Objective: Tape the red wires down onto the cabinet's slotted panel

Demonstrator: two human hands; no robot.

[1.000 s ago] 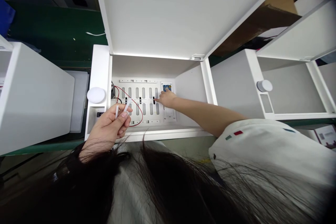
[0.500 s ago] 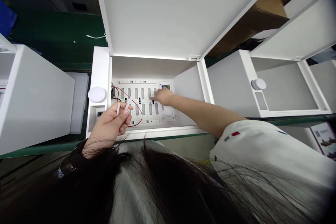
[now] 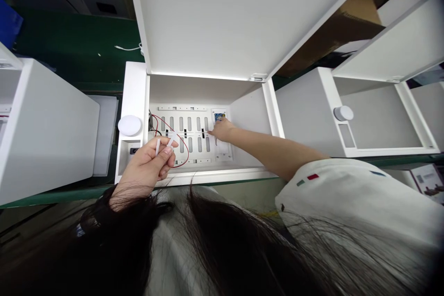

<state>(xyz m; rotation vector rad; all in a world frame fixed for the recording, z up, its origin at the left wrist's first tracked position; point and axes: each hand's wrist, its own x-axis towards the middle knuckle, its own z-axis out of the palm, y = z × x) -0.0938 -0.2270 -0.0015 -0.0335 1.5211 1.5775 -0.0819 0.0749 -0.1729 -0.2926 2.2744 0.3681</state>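
My left hand [image 3: 151, 162] is closed, thumb against fingers, on narrow white strips [image 3: 172, 139] that stick up from its grip. It is over the front left part of an open white box [image 3: 215, 176]. Inside, my right hand [image 3: 224, 129] reaches to the floor, its thumb stretched left and apart from the fingers, which are partly hidden. Just left of the thumb is a black strip [image 3: 203, 133] on a slotted white panel [image 3: 194, 145]. A blue circuit board [image 3: 219, 116] shows beside the right fingers. A red wire [image 3: 188, 151] loops across the panel behind my left hand.
The box's lid [image 3: 208, 18] stands raised at the back. A round white knob [image 3: 129, 125] sits on its left side. Similar white boxes stand left [image 3: 58, 125] and right [image 3: 301, 115] on the green bench [image 3: 76, 46]. A cardboard box [image 3: 359, 9] is behind.
My right hand has shifted slightly right, off the black strip, which now shows more fully. My left hand still holds the white strips in nearly the same place.
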